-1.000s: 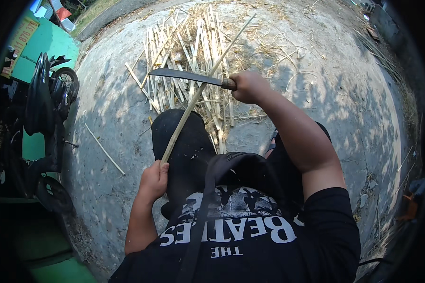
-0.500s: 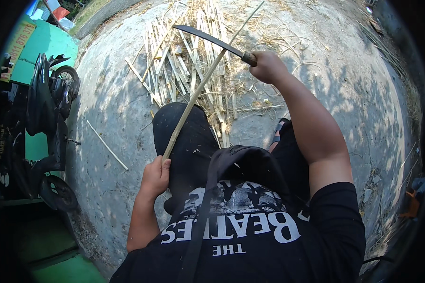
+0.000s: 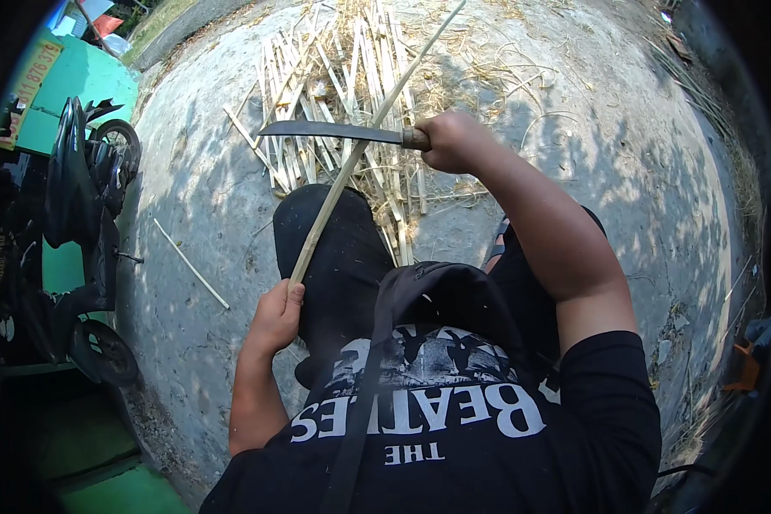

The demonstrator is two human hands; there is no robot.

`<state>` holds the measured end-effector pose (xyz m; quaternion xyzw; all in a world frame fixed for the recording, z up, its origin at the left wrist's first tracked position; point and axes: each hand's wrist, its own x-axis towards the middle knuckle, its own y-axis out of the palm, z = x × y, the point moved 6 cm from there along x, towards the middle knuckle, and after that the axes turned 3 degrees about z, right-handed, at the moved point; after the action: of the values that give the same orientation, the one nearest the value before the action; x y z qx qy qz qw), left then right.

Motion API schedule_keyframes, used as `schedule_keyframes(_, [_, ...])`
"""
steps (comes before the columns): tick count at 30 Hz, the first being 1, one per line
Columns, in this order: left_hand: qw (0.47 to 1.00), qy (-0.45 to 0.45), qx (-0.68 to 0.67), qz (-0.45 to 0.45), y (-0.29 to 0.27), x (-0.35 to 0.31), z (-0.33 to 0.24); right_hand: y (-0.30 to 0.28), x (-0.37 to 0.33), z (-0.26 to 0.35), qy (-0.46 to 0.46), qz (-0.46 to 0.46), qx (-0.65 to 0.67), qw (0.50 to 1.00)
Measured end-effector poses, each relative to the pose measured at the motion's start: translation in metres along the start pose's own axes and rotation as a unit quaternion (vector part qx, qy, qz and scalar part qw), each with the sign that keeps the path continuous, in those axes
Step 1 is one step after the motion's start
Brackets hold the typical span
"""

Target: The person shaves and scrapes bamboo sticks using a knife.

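A long pale bamboo strip (image 3: 327, 208) slants up and away across my left knee. Its near end is gripped by my left hand (image 3: 277, 315), thumb laid along the top. In my right hand (image 3: 454, 143) is the wooden handle of a machete (image 3: 330, 129). The dark curved blade points left and crosses the strip about midway along its length, appearing to touch it. Beyond my knees, a loose heap of split bamboo strips (image 3: 274, 94) lies on the ground, with thin shavings (image 3: 522, 73) scattered to its right.
A black motorcycle (image 3: 86, 180) stands at the left by a green wall (image 3: 103, 81). One single strip (image 3: 191, 263) lies on the concrete left of my knee. At the far right are long thin poles (image 3: 694, 86) and an orange object (image 3: 743, 368).
My right hand has drawn the machete nearer to me along the strip, and its blade has swung from slanting to nearly level. The left hand keeps its hold.
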<state>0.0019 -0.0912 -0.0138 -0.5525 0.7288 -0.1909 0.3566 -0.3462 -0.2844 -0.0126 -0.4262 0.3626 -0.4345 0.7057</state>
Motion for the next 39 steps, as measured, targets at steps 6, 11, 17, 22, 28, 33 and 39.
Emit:
schedule_keyframes(6, [0.999,0.004,0.037,-0.007,0.001,-0.005,0.004,-0.007,-0.007,0.031,-0.131,-0.109,-0.045,0.984])
schedule_keyframes(11, [0.999,-0.008,0.05,-0.005,-0.003,-0.003,-0.008,-0.017,0.01,-0.068,0.128,-0.056,0.051,0.989])
schedule_keyframes(17, [0.999,-0.006,0.038,-0.004,0.001,-0.001,0.003,-0.012,0.003,-0.004,-0.049,-0.11,0.039,0.992])
schedule_keyframes(22, [1.0,-0.007,0.016,-0.01,0.002,-0.005,0.008,-0.01,0.002,0.014,-0.052,-0.008,-0.015,0.998])
schedule_keyframes(28, [0.999,0.013,0.038,-0.017,-0.003,-0.004,-0.004,-0.008,0.016,-0.07,0.129,-0.078,0.116,0.982])
schedule_keyframes(33, [1.0,0.017,0.02,-0.009,0.0,-0.002,0.001,-0.001,0.003,0.004,-0.04,-0.042,0.052,0.997])
schedule_keyframes(39, [1.0,0.011,-0.008,-0.012,-0.001,-0.004,0.006,-0.006,0.01,-0.003,-0.057,-0.07,0.043,0.995])
